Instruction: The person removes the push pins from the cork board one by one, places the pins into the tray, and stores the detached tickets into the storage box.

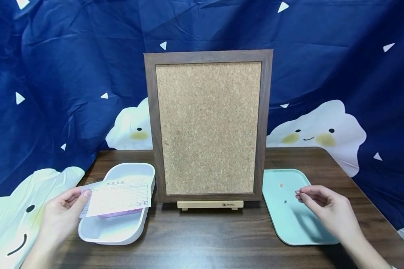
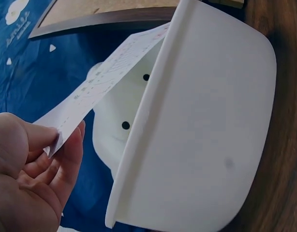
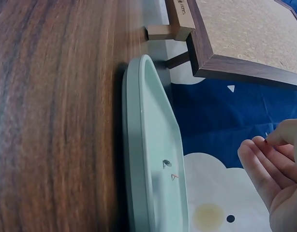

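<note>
My left hand (image 1: 62, 211) pinches the left edge of a printed paper form (image 1: 119, 198) between thumb and fingers. The form is held over a white plastic basket (image 1: 111, 233), with a pink paper (image 1: 121, 213) showing beneath it. At the right, my right hand (image 1: 330, 209) is raised above a pale green tray (image 1: 299, 235). Its thumb and fingertips pinch a tiny reddish thumbtack (image 3: 266, 141), mostly hidden by them. An orange thumbtack (image 1: 281, 185) and a grey one (image 1: 285, 201) lie on the tray, apart from the hand.
Between basket and tray stands a cork board (image 1: 208, 127) in a brown wooden frame, on a small wooden easel (image 1: 210, 204). All rest on a dark wood table (image 1: 202, 239). Behind hangs a blue cloth (image 1: 87, 56) with white clouds.
</note>
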`<state>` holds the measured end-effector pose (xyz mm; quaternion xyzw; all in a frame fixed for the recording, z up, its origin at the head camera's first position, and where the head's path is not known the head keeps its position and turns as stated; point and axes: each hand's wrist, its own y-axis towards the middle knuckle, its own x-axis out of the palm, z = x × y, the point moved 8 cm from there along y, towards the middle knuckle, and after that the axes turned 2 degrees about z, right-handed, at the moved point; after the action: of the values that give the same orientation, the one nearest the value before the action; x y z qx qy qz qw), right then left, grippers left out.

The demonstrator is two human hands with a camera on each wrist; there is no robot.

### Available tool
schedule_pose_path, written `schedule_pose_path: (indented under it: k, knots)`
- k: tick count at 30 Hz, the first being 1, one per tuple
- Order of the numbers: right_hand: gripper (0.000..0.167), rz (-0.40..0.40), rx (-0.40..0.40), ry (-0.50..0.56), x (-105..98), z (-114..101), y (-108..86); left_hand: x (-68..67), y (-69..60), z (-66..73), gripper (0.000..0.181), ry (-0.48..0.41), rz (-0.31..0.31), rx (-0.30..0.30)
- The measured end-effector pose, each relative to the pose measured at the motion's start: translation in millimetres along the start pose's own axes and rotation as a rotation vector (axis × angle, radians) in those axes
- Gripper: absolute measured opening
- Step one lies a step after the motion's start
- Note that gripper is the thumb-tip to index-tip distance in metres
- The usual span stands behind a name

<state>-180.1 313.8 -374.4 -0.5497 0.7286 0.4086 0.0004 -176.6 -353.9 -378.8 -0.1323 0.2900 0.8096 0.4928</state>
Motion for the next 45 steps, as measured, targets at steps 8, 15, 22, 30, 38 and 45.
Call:
schedule_pose_path:
  k: [8, 15, 22, 30, 38, 45]
  knots:
    - [0.022, -0.022, 0.006, 0.016, -0.1, 3.7, -2.3, -3.5, -0.8, -11.1, 0.035, 0.066, -0.019, -0.042]
    - [0.020, -0.041, 0.032, -0.014, 0.1, 9.1, -4.9, -9.0, 0.0, -16.2, 0.036, 0.127, -0.014, -0.070]
    - [0.020, -0.059, 0.053, -0.057, -0.2, 16.2, -6.7, -11.8, -0.5, -25.9, 0.040, 0.199, -0.041, -0.151]
    - [0.021, -0.078, 0.068, -0.134, 2.7, 22.9, -12.8, -16.2, 0.5, -29.6, 0.037, 0.205, -0.049, -0.080]
    - [0.018, -0.107, 0.094, -0.172, 4.9, 28.4, -14.4, -16.5, -0.5, -29.6, 0.035, 0.253, -0.063, -0.027]
    - [0.014, -0.136, 0.138, -0.211, 8.1, 34.5, -18.7, -12.6, -0.9, -30.1, 0.035, 0.271, -0.085, -0.012]
